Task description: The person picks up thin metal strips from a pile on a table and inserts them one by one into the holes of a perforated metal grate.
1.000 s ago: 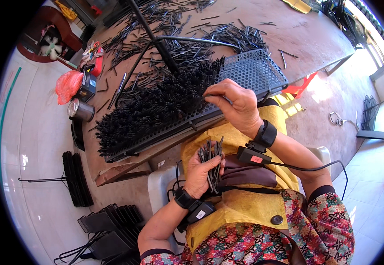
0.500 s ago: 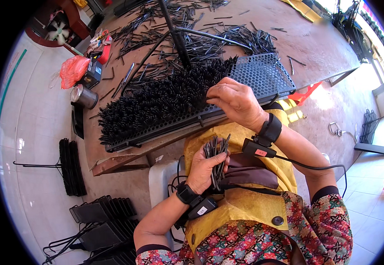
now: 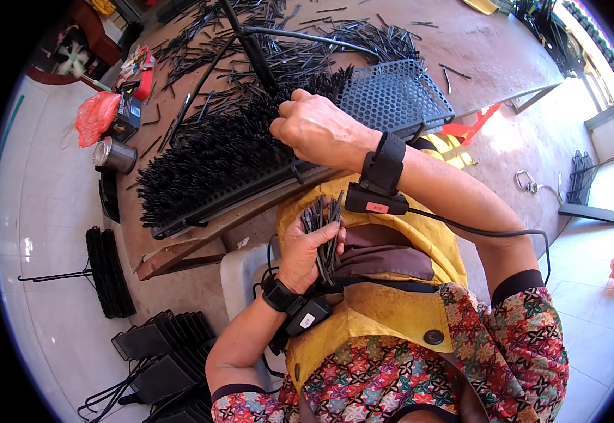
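My left hand [image 3: 300,254] is closed round a bundle of thin dark strips [image 3: 323,220], their ends fanning out above the thumb. Above it, my right hand [image 3: 321,128] bends over the perforated black board [image 3: 398,90], fingers curled toward the dense black tufts [image 3: 211,155]. Whatever those fingertips pinch is hidden behind the hand. Tufts cover the board's left and middle; bare round holes show on its right. A dark metal rod frame [image 3: 250,53] rises behind the board.
Loose black strips [image 3: 286,46] lie scattered over the brown table [image 3: 490,63]. At its left stand a metal can [image 3: 115,154], a dark box [image 3: 125,116] and a red plastic bag [image 3: 97,116]. Finished-looking black brush heads [image 3: 109,271] and stacked black boards [image 3: 159,352] are on the floor.
My right hand has moved left along the board and turned its back upward, its fingertips passing out of sight. My left hand keeps the bundle. The whole view has shifted slightly.
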### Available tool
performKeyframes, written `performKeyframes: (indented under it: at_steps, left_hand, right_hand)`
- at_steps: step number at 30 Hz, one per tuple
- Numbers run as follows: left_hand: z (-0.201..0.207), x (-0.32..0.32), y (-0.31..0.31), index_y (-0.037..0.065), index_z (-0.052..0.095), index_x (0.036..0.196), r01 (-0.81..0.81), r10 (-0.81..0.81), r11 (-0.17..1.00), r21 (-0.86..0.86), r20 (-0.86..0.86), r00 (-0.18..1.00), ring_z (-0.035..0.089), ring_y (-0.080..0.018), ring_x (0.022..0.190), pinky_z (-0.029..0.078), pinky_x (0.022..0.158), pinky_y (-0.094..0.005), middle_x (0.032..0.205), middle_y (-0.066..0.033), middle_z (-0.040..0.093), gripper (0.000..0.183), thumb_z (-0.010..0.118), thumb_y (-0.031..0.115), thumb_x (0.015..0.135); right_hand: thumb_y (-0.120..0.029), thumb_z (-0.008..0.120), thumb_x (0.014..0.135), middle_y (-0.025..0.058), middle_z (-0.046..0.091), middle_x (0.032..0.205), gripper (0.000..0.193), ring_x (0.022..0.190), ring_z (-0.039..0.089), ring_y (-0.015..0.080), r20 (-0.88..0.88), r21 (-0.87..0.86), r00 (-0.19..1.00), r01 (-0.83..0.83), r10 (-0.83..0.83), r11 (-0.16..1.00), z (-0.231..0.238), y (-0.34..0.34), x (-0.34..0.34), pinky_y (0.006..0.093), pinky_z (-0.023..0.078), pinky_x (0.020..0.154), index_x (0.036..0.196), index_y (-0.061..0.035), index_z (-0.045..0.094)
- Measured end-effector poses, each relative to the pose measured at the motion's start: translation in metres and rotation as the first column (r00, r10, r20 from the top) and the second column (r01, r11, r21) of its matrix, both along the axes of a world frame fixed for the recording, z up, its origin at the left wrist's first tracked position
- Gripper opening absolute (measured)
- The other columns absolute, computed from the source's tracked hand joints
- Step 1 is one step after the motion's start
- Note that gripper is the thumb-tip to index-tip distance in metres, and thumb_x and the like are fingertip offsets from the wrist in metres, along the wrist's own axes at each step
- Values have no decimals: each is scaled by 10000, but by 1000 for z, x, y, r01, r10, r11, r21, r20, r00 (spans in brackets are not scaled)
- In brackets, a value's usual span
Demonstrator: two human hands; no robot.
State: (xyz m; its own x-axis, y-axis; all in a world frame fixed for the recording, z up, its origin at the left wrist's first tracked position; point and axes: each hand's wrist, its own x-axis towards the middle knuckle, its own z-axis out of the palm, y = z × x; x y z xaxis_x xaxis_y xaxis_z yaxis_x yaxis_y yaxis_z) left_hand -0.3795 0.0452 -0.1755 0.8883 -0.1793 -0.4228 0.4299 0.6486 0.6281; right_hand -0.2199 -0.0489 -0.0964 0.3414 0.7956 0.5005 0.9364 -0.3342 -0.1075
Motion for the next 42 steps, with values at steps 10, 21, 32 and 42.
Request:
performKeyframes:
  at_steps: [10,21,32,42]
  left_hand:
    - [-2,1,-1,72,457,1187,2,-2,1000,9,26,1000,575,-195,747,513,565,-290,919,-125,570,399,587,-24,822]
    - [6,-3,-11,18,488,1132,-38,21,995,97,166,986,569,-153,676,481,561,-262,846,-78,583,353,620,-24,807]
    - [2,-11,-14,17,525,1012,98,-125,978,182,141,982,578,-144,671,486,603,-262,814,-59,602,275,661,-4,774]
    - [12,-15,-18,15,517,1000,204,-232,965,167,169,958,585,-162,684,489,631,-269,819,-82,600,285,672,19,761]
  right_hand:
    - [-138,638,690,102,548,681,172,716,547,269,49,-1,999,-10,10,1000,-3,-6,-12,357,467,622,807,-19,598]
    - [-158,621,822,188,603,661,240,598,607,214,-852,276,519,332,69,902,-58,-72,-68,330,454,553,907,65,598]
    - [-133,627,834,91,657,818,223,760,590,105,-947,182,309,282,90,942,-65,-76,-88,250,477,682,951,56,634]
    - [-121,693,755,101,638,854,199,793,599,176,-892,201,449,289,53,936,-40,-86,-91,292,472,716,902,4,648]
